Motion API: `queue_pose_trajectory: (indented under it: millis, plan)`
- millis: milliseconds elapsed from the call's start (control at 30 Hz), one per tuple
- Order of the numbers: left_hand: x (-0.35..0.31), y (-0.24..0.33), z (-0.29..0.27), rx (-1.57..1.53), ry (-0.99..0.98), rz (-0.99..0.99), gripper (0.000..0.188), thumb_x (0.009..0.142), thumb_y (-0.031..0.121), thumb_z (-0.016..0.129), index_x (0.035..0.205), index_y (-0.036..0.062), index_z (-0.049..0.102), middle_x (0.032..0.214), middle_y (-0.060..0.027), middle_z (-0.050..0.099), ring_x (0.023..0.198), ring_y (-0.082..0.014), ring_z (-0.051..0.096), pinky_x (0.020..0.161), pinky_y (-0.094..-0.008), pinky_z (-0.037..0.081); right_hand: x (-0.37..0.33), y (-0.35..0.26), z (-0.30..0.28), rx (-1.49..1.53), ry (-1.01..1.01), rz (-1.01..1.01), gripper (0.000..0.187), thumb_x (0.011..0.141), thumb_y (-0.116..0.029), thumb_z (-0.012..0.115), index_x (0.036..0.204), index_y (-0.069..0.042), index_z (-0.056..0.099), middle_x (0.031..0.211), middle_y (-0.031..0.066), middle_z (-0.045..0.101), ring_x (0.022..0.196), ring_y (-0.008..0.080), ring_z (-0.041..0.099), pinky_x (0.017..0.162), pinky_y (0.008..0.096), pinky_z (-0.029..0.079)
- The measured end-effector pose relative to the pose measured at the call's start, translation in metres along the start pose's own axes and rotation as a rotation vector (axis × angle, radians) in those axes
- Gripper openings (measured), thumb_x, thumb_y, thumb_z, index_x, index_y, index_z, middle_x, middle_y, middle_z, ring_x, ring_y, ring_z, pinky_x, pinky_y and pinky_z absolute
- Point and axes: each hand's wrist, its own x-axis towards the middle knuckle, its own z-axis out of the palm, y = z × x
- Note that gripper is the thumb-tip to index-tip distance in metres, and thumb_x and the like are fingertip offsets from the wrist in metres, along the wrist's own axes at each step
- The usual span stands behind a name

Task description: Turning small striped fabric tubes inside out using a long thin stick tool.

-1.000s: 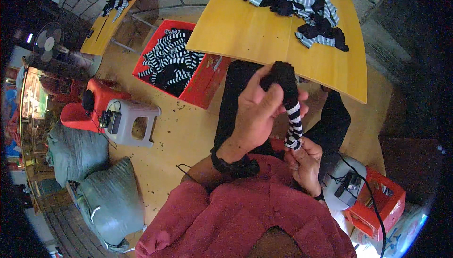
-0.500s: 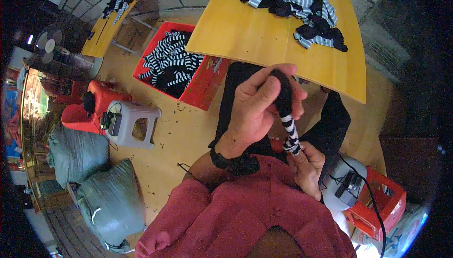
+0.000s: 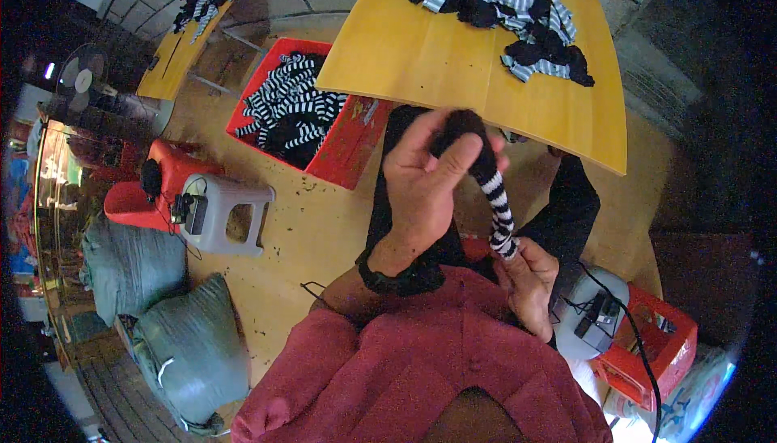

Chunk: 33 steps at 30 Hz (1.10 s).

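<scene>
Between my hands stretches a narrow, sock-like knitted tube (image 3: 498,204), black and fuzzy at its upper end and striped black and white below. My left hand (image 3: 422,184), with a black band at its wrist, grips the black end, the thumb laid across it. Some of its other fingers are hidden behind the knit. Lower and to the right, my right hand (image 3: 530,281) pinches the striped end between thumb and fingers. The tube hangs slightly curved above my lap, just short of the yellow table's near edge.
Ahead stands a yellow table (image 3: 388,54) bearing a heap of black and grey-striped knits (image 3: 526,6). A red bin (image 3: 348,155) of striped knits is left of it. Grey stool (image 3: 222,216) and stuffed green sacks (image 3: 190,346) lie left; a red stool (image 3: 664,346) and cable sit right.
My left hand has shifted slightly left, and its fingers have loosened around the black end. More of the striped part shows, stretched longer. My right hand keeps its pinch in nearly the same place.
</scene>
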Motion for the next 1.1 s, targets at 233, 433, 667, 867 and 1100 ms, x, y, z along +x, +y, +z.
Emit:
queue_pose_trajectory:
  millis: [233,433,667,867,1100]
  plan:
    - [0.000,0.005,0.000,0.002,-0.073,-0.096,0.028,0.086,0.009,0.058,0.110,-0.0025,0.051,0.086,-0.0153,0.064,0.075,-0.0255,0.065,0.068,-0.0366,0.055,-0.001,0.001,0.001,-0.268,0.050,-0.257,0.011,0.088,-0.008,0.055,0.084,0.000,0.062,0.062,-0.0023,0.052,0.051,0.0032,0.039,0.044,0.0193,0.029]
    - [-0.012,-0.003,-0.003,-0.036,-0.021,-0.176,0.025,0.085,0.009,0.060,0.106,-0.0029,0.054,0.081,-0.0142,0.063,0.071,-0.0248,0.064,0.067,-0.0380,0.055,-0.001,0.012,-0.003,-0.201,0.080,-0.165,0.009,0.085,-0.004,0.054,0.086,-0.002,0.063,0.061,-0.0028,0.053,0.050,0.0034,0.042,0.043,0.0208,0.032]
    - [-0.021,-0.012,0.001,-0.109,-0.009,-0.199,0.018,0.085,0.008,0.060,0.099,-0.0023,0.056,0.075,-0.0114,0.061,0.068,-0.0200,0.062,0.064,-0.0349,0.055,0.001,0.008,0.005,0.479,-0.140,0.203,0.008,0.084,-0.004,0.054,0.087,0.002,0.059,0.062,0.0028,0.053,0.044,0.0068,0.039,0.038,0.0203,0.028]
    - [-0.019,-0.011,0.002,-0.052,-0.014,-0.264,0.023,0.085,0.010,0.060,0.104,-0.0009,0.054,0.078,-0.0116,0.062,0.069,-0.0208,0.062,0.065,-0.0345,0.054,0.008,0.008,0.001,0.437,-0.270,0.185,0.017,0.087,-0.012,0.054,0.089,0.005,0.058,0.063,0.0051,0.053,0.046,0.0082,0.041,0.037,0.0212,0.028]
    - [0.004,0.003,-0.007,-0.647,-0.310,-0.413,0.063,0.083,0.026,0.064,0.132,0.0013,0.033,0.109,-0.0179,0.058,0.101,-0.0311,0.057,0.090,-0.0439,0.044,0.006,0.005,-0.011,0.410,-0.345,0.108,0.023,0.088,-0.017,0.053,0.090,0.006,0.057,0.061,0.0069,0.052,0.044,0.0089,0.040,0.036,0.0216,0.024]
